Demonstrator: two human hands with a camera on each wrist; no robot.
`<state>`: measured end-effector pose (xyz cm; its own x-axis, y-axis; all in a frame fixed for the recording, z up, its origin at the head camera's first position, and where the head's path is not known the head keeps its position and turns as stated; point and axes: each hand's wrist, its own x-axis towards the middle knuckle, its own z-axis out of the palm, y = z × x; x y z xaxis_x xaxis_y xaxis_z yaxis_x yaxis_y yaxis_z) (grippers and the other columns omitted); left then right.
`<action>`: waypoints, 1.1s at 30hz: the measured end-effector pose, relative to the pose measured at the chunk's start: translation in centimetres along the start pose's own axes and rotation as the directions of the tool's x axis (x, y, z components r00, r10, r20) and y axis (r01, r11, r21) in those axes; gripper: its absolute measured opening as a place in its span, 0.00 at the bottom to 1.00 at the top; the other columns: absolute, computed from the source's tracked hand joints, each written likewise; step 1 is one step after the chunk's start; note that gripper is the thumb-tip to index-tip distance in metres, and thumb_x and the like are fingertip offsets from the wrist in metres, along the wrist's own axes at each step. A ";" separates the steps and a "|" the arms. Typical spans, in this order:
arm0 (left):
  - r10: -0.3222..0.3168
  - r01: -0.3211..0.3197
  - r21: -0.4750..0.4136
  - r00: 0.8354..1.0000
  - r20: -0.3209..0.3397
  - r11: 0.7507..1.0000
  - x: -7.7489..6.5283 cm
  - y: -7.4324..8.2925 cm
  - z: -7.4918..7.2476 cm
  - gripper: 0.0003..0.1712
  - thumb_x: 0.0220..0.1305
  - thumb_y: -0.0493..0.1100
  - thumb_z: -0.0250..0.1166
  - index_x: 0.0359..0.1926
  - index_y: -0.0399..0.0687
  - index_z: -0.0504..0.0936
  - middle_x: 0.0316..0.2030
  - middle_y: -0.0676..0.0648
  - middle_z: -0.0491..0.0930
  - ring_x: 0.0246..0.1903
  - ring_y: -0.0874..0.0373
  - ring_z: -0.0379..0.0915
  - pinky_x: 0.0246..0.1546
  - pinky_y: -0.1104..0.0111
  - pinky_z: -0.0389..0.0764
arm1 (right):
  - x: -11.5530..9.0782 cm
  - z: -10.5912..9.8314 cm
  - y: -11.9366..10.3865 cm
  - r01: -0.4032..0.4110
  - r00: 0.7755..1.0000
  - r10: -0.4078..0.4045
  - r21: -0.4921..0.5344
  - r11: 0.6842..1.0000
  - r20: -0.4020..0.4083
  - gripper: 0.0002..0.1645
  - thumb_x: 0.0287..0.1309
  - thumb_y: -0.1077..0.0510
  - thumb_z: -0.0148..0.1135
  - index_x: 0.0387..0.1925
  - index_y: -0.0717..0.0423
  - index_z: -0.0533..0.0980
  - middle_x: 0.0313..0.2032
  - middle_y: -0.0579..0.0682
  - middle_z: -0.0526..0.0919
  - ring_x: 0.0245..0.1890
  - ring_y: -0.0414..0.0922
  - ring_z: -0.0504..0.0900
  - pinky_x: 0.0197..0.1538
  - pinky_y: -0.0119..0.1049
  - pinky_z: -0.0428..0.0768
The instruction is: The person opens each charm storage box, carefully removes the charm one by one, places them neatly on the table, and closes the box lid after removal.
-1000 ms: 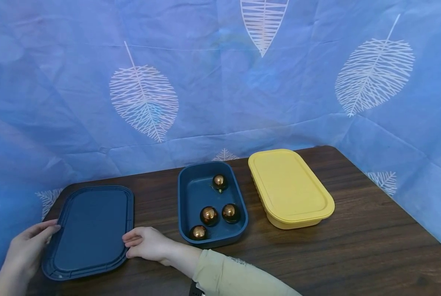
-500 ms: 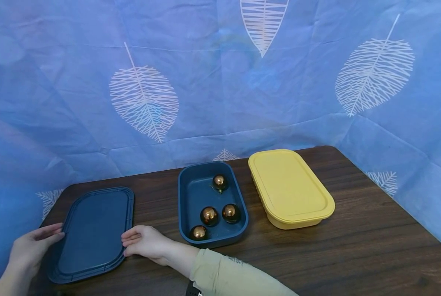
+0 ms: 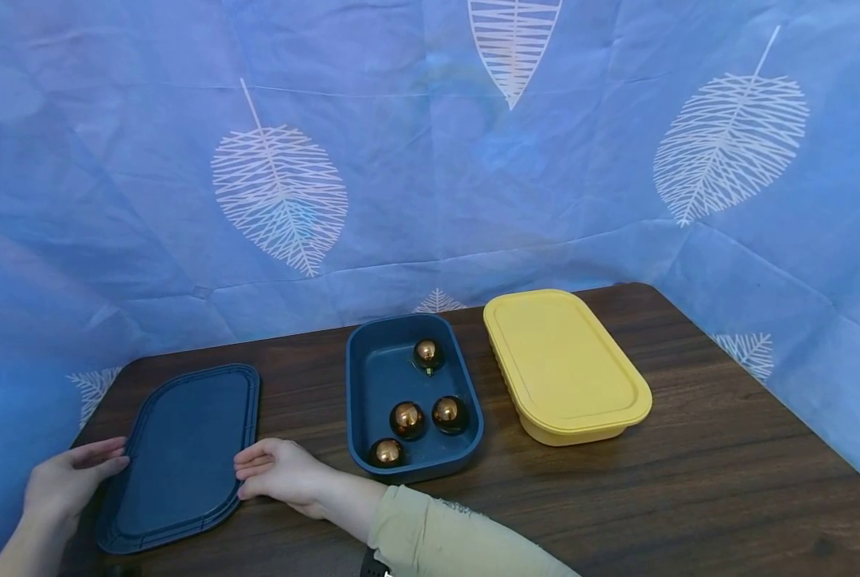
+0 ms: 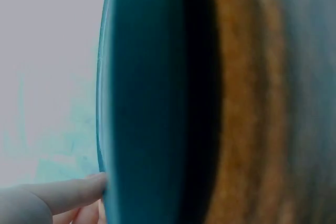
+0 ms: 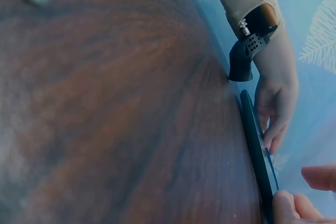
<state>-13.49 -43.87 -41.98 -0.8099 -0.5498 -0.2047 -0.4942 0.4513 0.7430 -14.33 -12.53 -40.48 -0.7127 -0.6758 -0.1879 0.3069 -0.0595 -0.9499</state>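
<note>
A dark blue lid lies on the left of the table in the head view. At its left edge is my left hand, fingers extended with the tips touching the rim. The left wrist view shows one straight finger against the rim. My right hand has its fingertips at the lid's right edge. One digit stands apart from the lid in the right wrist view, while other fingertips touch the edge. To the right stands a blue box holding several shiny brown bauble ornaments.
A yellow box with its lid on stands right of the blue box. The dark wooden table extends toward the front right. A blue leaf-patterned cloth hangs behind it.
The lid's left side has shifted a little to the right and settled lower. My left hand has moved slightly right with it; my right hand has shifted slightly left. The boxes have stayed put.
</note>
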 end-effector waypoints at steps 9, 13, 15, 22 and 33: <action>0.014 -0.015 0.002 0.998 0.064 1.000 0.9 -0.6 -0.1 0.33 0.61 0.38 0.67 0.63 0.27 0.67 0.29 0.54 0.83 0.44 0.47 0.74 0.51 0.42 0.67 | -0.1 0.1 -0.1 -0.005 1.000 0.005 -0.032 0.999 -0.010 0.22 0.53 0.76 0.58 0.50 0.61 0.75 0.43 0.47 0.80 0.46 0.41 0.78 0.49 0.33 0.77; 0.023 -0.025 0.032 0.997 0.077 0.999 1.0 -0.7 -0.1 0.32 0.61 0.36 0.66 0.63 0.26 0.67 0.30 0.52 0.83 0.49 0.38 0.70 0.47 0.45 0.71 | -0.3 0.2 -0.3 -0.008 1.000 0.007 -0.065 0.998 -0.009 0.21 0.53 0.75 0.59 0.50 0.60 0.76 0.43 0.47 0.80 0.45 0.40 0.78 0.48 0.33 0.77; 0.036 -0.040 0.049 0.996 0.076 0.998 0.7 -0.4 -0.1 0.31 0.61 0.36 0.65 0.62 0.26 0.67 0.31 0.50 0.83 0.49 0.37 0.69 0.46 0.47 0.71 | -0.5 0.3 -0.4 0.001 1.000 -0.002 -0.083 0.997 -0.012 0.21 0.54 0.74 0.60 0.50 0.60 0.76 0.43 0.46 0.80 0.44 0.39 0.78 0.48 0.32 0.77; 0.135 -0.139 0.089 0.990 0.042 0.986 -2.3 3.5 -0.6 0.29 0.65 0.40 0.61 0.62 0.27 0.67 0.36 0.45 0.83 0.50 0.38 0.68 0.41 0.54 0.76 | -1.6 0.5 -1.5 0.088 0.996 -0.086 -0.168 0.982 0.022 0.22 0.57 0.71 0.60 0.53 0.56 0.75 0.45 0.43 0.80 0.47 0.37 0.78 0.43 0.27 0.77; 0.444 -0.444 0.041 0.896 0.015 0.895 -8.3 10.5 3.1 0.27 0.69 0.50 0.58 0.61 0.34 0.72 0.50 0.37 0.76 0.34 0.80 0.66 0.35 0.70 0.73 | -4.9 -0.3 -5.1 0.186 0.982 -0.171 -0.242 0.952 0.082 0.22 0.60 0.69 0.60 0.55 0.54 0.75 0.45 0.36 0.78 0.45 0.31 0.77 0.42 0.26 0.77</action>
<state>-12.97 -32.33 -34.45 -0.9498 -0.2813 0.1367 -0.0954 0.6766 0.7301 -12.60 -8.71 -34.84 -0.7005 -0.7136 -0.0014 0.0070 -0.0050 -1.0000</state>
